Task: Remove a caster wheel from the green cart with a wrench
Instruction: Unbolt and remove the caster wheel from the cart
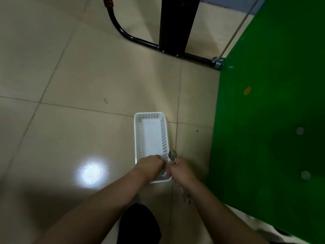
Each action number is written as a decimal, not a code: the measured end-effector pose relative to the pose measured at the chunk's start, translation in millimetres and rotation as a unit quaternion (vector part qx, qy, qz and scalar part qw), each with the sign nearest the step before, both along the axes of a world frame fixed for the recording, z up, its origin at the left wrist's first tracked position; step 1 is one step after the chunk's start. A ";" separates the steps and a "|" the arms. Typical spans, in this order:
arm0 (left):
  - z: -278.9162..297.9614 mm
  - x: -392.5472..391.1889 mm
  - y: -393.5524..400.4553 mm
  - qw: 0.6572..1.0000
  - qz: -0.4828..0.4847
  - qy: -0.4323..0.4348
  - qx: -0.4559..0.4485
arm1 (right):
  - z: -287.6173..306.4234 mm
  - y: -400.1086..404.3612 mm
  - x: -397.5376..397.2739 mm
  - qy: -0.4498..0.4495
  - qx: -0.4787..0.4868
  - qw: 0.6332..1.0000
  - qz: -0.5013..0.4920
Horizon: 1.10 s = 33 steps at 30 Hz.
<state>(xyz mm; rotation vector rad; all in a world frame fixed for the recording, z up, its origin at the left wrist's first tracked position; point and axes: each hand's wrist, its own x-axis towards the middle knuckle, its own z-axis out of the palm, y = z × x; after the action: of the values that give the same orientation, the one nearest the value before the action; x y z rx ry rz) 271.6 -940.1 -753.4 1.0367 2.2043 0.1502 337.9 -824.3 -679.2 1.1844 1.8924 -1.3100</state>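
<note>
Two hands meet over the near end of the white basket [151, 136], a rectangular plastic tray with perforated walls and a smooth floor, sitting on glossy beige floor tiles [79, 71]. Your right hand [182, 170] has its fingers curled round a slim metal wrench [173, 156]: one open-jawed head sticks up past your knuckles just beside the basket's right wall, the other end pokes out below your wrist. Your left hand [149, 165] is inside the basket's near end, fingers bent downward; something small and shiny sits between the two hands there, but it's blurred and mostly covered, so I can't tell whether you're pinching it or holding nothing. The green cart [274, 120] fills the right side, a flat matte panel with a few round marks, cut off by the frame edge; no caster wheel can be made out. A black bent tube [140, 40] runs along the floor to a metal clamp [218, 62] at the cart's corner, passing a black upright panel [175, 23]. A bright glare spot sits on the tile left of your forearm.
</note>
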 end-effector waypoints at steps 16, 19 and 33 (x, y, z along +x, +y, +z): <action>47.7 -18.9 -2.0 0.992 0.086 0.047 0.082 | 22.2 -5.5 -6.4 0.068 -0.028 0.993 -0.090; 100.6 -36.7 2.4 0.979 0.131 0.072 0.139 | 54.2 -3.0 -20.4 0.115 -0.018 0.988 -0.097; 367.2 -37.3 50.5 0.881 0.162 0.221 0.386 | 293.8 44.4 -26.0 0.367 -0.182 0.869 -0.276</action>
<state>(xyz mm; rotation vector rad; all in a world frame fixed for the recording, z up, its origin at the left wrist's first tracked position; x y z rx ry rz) 234.3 -889.7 -386.2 1.1663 2.8065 1.1213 311.9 -779.8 -385.4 1.1492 1.6559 -2.6029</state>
